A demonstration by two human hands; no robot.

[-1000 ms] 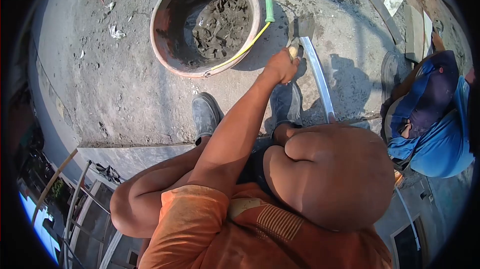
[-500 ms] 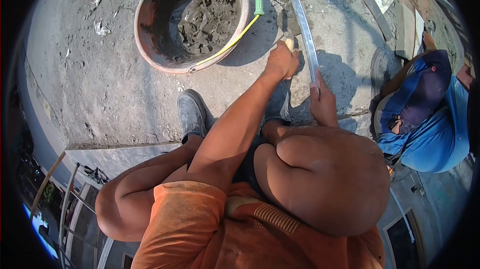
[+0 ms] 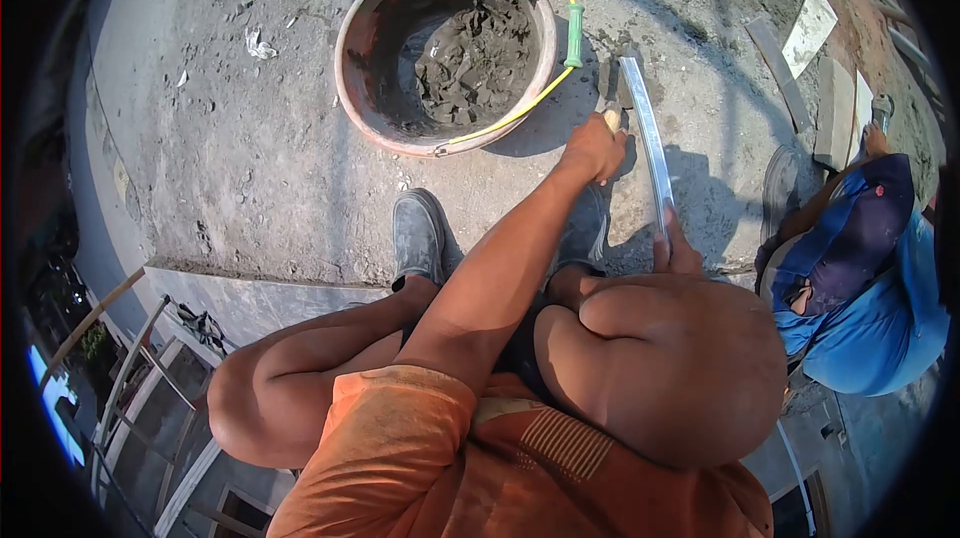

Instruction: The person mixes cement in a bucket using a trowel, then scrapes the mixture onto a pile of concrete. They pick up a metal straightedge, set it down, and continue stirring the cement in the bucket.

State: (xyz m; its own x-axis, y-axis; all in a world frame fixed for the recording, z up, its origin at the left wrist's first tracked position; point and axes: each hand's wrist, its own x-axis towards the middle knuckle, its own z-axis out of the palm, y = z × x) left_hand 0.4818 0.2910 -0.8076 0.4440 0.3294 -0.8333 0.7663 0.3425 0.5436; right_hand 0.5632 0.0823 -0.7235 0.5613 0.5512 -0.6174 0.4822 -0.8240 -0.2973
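My left hand (image 3: 597, 149) is closed round the light wooden handle of a trowel (image 3: 611, 84); its grey, mortar-smeared blade points away from me over the concrete. My right hand (image 3: 680, 246) grips the near end of a long, shiny metal straightedge (image 3: 648, 138), partly hidden behind my knee. The straightedge runs forward, just right of the trowel. Left of the trowel stands a round bucket (image 3: 347, 58) with wet grey mortar (image 3: 475, 73) in it. Its yellow wire handle carries a green grip (image 3: 574, 36) and hangs to the right side.
At the right, a co-worker in blue clothing (image 3: 870, 338) crouches, one hand near a tool (image 3: 882, 113). Flat boards (image 3: 780, 73) and a white sheet (image 3: 810, 30) lie beyond. My grey boots (image 3: 418, 236) stand on rough concrete. Wooden poles (image 3: 92, 326) show at lower left.
The view has shifted, so the bucket appears farther right and lower. Relative to it, the straightedge has come slightly toward me and my left hand slightly nearer the bucket. Both grips stay the same.
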